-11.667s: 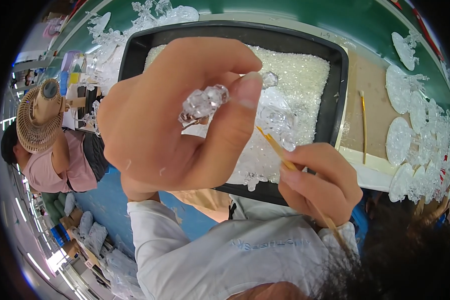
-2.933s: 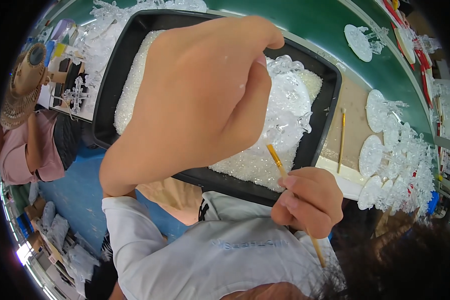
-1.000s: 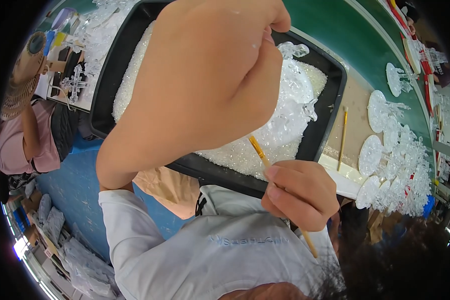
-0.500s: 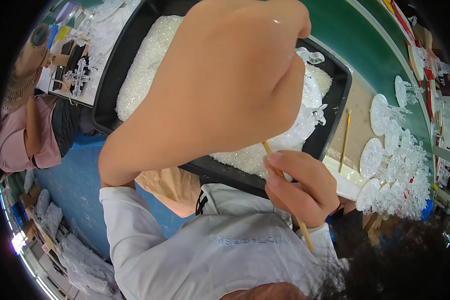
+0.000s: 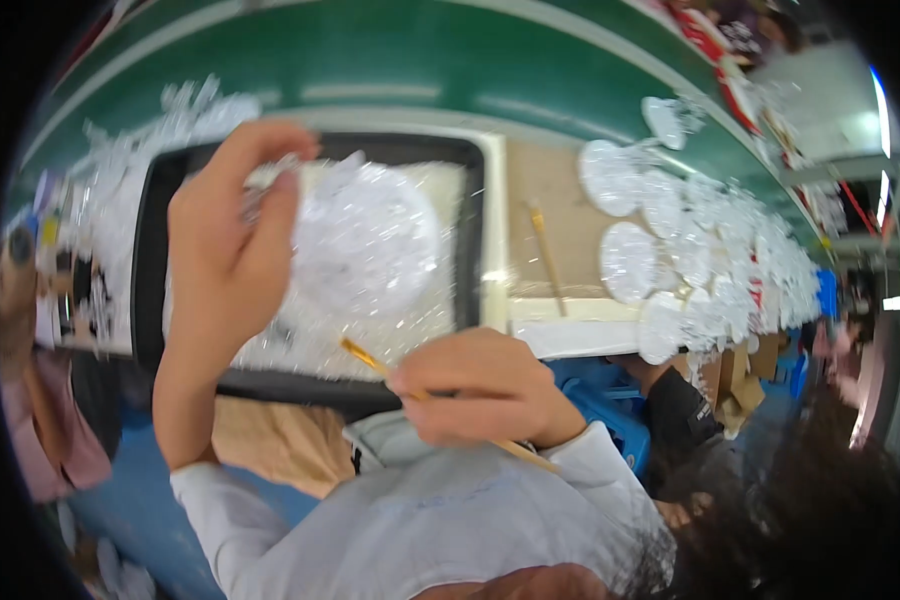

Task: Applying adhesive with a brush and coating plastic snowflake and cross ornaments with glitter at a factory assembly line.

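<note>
My left hand (image 5: 225, 255) is raised over a black tray (image 5: 150, 270) and pinches the edge of a round clear glittery disc (image 5: 365, 235). The tray holds a bed of white sparkling granules (image 5: 410, 320). My right hand (image 5: 480, 385) is lower, near the tray's front edge, gripping a thin wooden stick (image 5: 370, 358) whose tip points up toward the disc. The picture is blurred by motion.
Several finished white discs (image 5: 660, 240) lie on the board to the right, beside a second wooden stick (image 5: 547, 255). More white pieces (image 5: 120, 170) pile left of the tray. Another person (image 5: 30, 370) sits at the far left. The green table edge (image 5: 420, 60) runs behind.
My left hand has drawn back from the camera, now showing the disc it holds. The view has swung, so the tray sits level. My right hand still holds the stick.
</note>
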A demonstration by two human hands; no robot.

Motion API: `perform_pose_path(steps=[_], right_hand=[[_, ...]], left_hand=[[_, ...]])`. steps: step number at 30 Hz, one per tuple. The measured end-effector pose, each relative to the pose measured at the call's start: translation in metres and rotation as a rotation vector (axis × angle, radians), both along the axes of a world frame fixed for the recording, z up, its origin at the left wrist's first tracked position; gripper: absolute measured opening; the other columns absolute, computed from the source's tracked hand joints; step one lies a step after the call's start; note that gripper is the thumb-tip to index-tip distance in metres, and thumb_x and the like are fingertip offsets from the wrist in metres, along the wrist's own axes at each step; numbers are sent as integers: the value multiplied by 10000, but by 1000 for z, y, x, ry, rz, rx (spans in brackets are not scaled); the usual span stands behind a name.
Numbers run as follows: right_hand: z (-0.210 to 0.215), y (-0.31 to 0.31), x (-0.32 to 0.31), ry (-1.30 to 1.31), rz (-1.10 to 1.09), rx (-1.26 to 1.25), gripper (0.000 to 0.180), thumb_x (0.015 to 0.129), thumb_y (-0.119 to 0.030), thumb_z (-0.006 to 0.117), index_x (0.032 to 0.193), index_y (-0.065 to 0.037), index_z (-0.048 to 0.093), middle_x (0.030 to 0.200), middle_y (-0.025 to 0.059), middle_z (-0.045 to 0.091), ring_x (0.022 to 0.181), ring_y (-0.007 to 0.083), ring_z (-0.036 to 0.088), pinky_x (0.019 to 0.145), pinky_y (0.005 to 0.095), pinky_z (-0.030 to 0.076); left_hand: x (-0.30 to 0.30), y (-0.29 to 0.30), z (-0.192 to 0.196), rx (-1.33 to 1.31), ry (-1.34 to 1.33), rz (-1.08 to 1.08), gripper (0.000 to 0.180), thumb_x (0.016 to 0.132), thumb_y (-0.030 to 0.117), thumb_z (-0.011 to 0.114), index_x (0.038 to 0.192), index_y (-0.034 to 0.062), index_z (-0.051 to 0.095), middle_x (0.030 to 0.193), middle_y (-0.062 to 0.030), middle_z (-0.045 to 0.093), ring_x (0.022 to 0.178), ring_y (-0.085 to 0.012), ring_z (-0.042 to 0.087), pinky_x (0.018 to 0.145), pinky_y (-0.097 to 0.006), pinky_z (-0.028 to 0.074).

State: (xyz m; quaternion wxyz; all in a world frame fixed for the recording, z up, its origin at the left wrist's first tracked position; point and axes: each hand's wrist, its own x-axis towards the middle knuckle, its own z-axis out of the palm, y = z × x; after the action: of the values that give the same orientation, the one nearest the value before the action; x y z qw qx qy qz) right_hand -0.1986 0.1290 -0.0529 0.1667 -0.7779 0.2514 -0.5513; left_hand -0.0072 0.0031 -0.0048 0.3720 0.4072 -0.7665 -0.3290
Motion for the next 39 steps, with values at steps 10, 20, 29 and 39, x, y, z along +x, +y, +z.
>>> perform_pose_path(steps=[10, 20, 29, 39], right_hand=[[165, -72, -259, 165, -849, 143, 273, 932, -156, 490, 912, 51, 667, 860, 115, 698, 821, 204, 650, 779, 350, 511], [53, -180, -550, 1279, -1397, 653, 264, 912, -144, 514, 1144, -63, 610, 1182, 169, 629, 1083, 385, 625, 878, 485, 530], [-12, -219, -654, 1360, -1250, 675, 114, 790, -71, 633, 866, -22, 702, 1019, 205, 690, 898, 379, 675, 776, 471, 547], [169, -219, -422, 1075, -962, -147, 167, 944, -141, 523, 959, 17, 574, 856, 258, 621, 820, 446, 609, 700, 482, 466]], left_hand=[[-119, -146, 40, -370, -169, -160, 134, 963, 97, 522, 1069, 30, 570, 821, -54, 624, 615, -97, 548, 517, -268, 460], [-200, -232, -52, -333, -615, -195, 492, 890, 126, 598, 1340, 43, 416, 1248, -276, 559, 1134, -459, 551, 956, -477, 455], [-90, -37, 21, -328, -650, -219, 284, 823, 12, 613, 1106, 18, 585, 1162, -199, 589, 1077, -404, 572, 898, -440, 479], [-20, 11, -42, -188, -776, -221, 582, 794, 238, 711, 1329, 116, 518, 1412, -206, 441, 1278, -433, 428, 1035, -504, 398]])
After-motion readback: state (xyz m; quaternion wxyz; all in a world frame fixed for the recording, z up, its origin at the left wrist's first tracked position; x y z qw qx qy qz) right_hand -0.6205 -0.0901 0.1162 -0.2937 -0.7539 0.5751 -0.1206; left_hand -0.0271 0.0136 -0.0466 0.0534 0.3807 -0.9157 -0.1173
